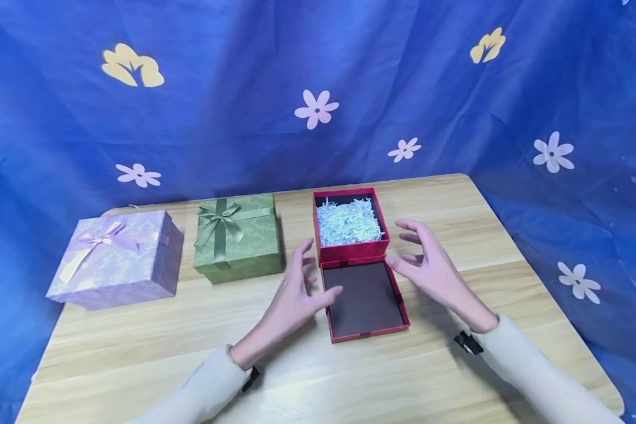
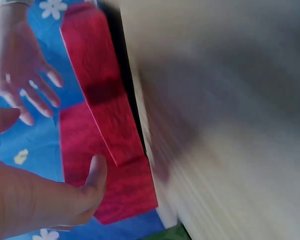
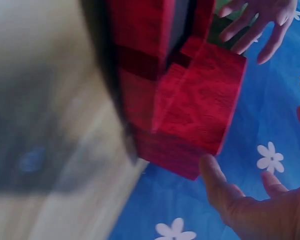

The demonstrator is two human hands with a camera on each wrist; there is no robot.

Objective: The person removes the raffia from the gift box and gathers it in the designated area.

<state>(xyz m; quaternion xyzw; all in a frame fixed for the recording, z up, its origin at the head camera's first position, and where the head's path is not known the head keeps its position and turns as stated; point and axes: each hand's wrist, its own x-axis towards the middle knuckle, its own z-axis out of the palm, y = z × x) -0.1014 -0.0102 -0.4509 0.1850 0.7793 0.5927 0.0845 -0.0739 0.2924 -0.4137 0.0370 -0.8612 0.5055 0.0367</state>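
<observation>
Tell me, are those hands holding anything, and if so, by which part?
Nothing is held: the left hand and right hand are on either side of the red box, neither gripping it.

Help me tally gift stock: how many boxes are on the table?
3: in the head view, a purple box at left, a green box in the middle, an open red box to its right. No others seem hidden.

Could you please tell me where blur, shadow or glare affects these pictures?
Head: mostly sharp, glare on the light wood-grain tabletop near bottom centre; left wrist: tabletop blurred, partly in soft shadow; right wrist: tabletop blurred and shadowed, the open red square box softest toward upper left.
</observation>
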